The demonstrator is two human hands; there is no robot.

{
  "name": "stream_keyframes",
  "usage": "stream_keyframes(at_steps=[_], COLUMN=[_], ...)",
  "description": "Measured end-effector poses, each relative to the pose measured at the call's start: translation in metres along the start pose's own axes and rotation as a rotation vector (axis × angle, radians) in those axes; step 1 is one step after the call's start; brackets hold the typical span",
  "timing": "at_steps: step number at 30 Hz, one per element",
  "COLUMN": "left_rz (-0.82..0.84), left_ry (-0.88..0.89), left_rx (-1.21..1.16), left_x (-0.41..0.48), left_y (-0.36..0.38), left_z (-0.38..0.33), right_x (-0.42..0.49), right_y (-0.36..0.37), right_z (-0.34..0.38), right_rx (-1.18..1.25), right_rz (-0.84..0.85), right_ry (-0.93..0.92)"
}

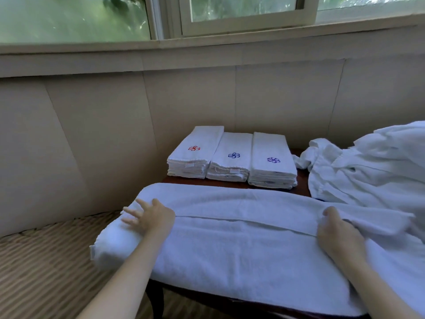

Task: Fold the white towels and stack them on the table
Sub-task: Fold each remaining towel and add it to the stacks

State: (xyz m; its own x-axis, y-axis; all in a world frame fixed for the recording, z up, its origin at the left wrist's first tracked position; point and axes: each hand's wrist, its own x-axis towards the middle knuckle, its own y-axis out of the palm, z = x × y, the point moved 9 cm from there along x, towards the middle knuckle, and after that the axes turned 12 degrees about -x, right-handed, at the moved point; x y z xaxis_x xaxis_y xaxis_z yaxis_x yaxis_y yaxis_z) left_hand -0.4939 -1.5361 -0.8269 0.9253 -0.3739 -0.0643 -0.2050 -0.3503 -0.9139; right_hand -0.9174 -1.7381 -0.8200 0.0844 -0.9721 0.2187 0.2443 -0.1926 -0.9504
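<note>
**A:** Where's our long white terry towel (230, 238) at?

**B:** Lower centre, lying across the dark wooden table (301, 181). Our left hand (151, 217) rests flat on its left end, fingers spread; our right hand (338, 233) grips its folded edge. Three stacks of folded white towels (232, 157) sit behind, mid-frame.

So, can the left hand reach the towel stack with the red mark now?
Probably yes: the left hand lies open on the long towel, and nothing stands between it and that stack.
</note>
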Motion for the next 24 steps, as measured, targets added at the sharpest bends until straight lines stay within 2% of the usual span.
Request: stream_keyframes(at_steps=[3,9,12,15,18,21,24], left_rz=[0.051,0.416,0.464,0.405,0.423,0.429,0.404], left_ry=[0.208,0.692,0.8,0.85,0.905,0.936,0.948], left_rx=[0.04,0.012,0.053,0.073,0.108,0.137,0.123], left_x=[-0.024,-0.155,-0.208,-0.229,-0.233,-0.239,-0.245], left_y=[0.02,0.119,0.149,0.154,0.154,0.151,0.147], left_z=[-0.048,-0.193,-0.23,-0.242,-0.242,-0.237,-0.236], right_x=[-0.003,-0.022,-0.041,-0.056,-0.058,-0.051,-0.034], right_y=[0.001,0.015,0.007,-0.011,-0.031,-0.044,-0.04], right_z=[0.0,-0.007,-0.022,-0.05,-0.089,-0.133,-0.156], right_rx=[-0.091,-0.201,-0.163,-0.032,0.249,0.835,1.257], right_rz=[0.048,0.269,0.236,0.115,0.015,-0.141,-0.124], right_ry=[-0.009,-0.129,-0.162,-0.142,-0.028,0.267,0.478])
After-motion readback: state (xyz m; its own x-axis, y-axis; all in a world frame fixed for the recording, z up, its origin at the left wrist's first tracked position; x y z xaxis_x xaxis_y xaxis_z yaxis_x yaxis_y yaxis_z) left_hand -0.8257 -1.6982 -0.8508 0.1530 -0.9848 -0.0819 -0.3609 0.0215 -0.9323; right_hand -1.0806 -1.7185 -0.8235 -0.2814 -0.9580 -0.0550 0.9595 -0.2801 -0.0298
